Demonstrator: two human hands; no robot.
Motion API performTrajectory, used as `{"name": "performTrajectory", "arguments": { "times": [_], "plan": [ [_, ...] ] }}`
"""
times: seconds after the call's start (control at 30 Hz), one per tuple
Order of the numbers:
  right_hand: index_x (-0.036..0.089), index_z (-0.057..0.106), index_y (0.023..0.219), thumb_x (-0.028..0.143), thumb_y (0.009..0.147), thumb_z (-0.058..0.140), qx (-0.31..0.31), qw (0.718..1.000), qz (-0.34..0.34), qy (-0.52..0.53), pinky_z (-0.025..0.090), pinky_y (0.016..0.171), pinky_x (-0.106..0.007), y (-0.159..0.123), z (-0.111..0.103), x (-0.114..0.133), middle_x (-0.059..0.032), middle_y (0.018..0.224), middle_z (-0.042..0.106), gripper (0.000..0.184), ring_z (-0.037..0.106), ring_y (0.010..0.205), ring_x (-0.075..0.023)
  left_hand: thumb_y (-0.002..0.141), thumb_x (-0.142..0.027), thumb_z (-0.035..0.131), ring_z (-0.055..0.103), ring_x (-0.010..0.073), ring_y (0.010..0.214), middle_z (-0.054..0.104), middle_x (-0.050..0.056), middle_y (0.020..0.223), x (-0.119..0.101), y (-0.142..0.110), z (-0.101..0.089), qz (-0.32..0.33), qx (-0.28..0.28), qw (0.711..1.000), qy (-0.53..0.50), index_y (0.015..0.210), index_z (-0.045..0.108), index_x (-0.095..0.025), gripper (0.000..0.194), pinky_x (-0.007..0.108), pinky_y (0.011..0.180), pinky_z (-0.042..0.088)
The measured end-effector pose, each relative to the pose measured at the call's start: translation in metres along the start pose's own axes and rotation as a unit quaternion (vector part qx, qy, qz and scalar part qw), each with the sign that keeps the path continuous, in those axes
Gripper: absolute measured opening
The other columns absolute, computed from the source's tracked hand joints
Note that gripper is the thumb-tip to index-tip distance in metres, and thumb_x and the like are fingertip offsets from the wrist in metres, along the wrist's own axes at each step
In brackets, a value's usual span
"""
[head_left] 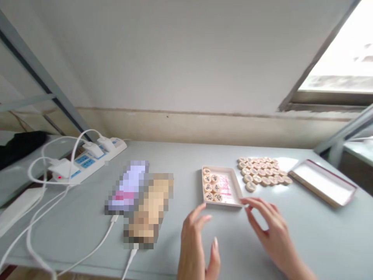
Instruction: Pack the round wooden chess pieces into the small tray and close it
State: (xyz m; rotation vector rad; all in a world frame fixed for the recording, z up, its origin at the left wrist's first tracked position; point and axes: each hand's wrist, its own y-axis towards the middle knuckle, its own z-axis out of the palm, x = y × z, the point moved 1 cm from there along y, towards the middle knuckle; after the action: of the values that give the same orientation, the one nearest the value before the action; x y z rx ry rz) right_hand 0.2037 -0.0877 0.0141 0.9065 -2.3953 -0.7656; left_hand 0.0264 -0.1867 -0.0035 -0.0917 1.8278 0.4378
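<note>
A shallow white box [235,182] lies on the table. Along its left side sit several round wooden Chinese chess pieces [216,188] with black characters, and a red print shows on its bare bottom. My left hand [196,243] is raised in front of the box's near left corner, fingers and thumb apart, holding nothing. At the near right corner, the index finger and thumb of my right hand [271,229] are pinched close together on the box's edge. More Chinese chess pieces [264,172] lie flat in rows to the right of the box.
A box lid [325,182] lies inside up at far right. On the left are two pixelated phone-like objects [129,184] [153,206] with white cables. A power strip [90,161] with plugged-in chargers stands behind them. A wall and window [344,50] border the table [180,155].
</note>
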Motion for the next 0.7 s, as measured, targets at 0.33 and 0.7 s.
{"name": "performTrajectory", "arguments": {
  "times": [0.33, 0.7],
  "plan": [
    [0.024, 0.052, 0.098, 0.006, 0.082, 0.042, 0.145, 0.986, 0.003, 0.085, 0.038, 0.075, -0.028, -0.003, 0.005, 0.023, 0.0017, 0.087, 0.059, 0.026, 0.052, 0.078, -0.0127, 0.077, -0.034, 0.043, 0.046, 0.0191, 0.111, 0.052, 0.007, 0.119, -0.024, 0.161, 0.043, 0.072, -0.087, 0.988, -0.103, 0.104, 0.049, -0.021, 0.03, 0.036, 0.096, 0.034],
    [0.024, 0.055, 0.085, 0.023, 0.075, 0.057, 0.162, 0.983, -0.08, 0.022, 0.039, 0.075, -0.025, -0.015, 0.038, 0.001, 0.0039, 0.088, 0.058, 0.01, 0.052, 0.08, -0.0116, 0.062, -0.047, 0.046, 0.054, 0.0238, 0.092, 0.06, 0.004, 0.087, 0.061, 0.205, 0.06, -0.039, -0.105, 0.989, -0.101, 0.077, 0.056, -0.02, 0.032, 0.038, 0.088, 0.039]
  ]
}}
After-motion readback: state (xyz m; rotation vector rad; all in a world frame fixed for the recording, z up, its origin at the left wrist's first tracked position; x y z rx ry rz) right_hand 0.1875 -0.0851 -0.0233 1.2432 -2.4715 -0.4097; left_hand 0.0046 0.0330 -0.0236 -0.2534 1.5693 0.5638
